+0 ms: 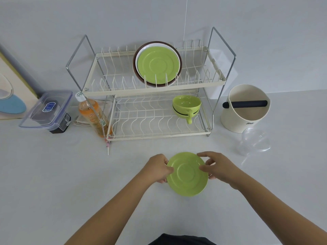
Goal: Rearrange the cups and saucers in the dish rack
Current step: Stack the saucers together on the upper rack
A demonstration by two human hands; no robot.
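Note:
A green saucer [187,175] is held over the white counter in front of the two-tier dish rack [99,92]. My left hand [157,167] grips its left rim and my right hand [215,166] grips its right rim, thumbs on top. Another green saucer [157,65] stands upright in the rack's upper tier, in front of a white plate [139,54] and a brown plate [135,71]. Two green cups [186,105] sit stacked at the right of the lower tier, handles toward me.
An orange bottle [92,115] leans at the rack's left. Further left is a clear lidded box [47,110]. A cream tub with a black bar [246,106] and a clear plastic lid [254,141] sit to the right.

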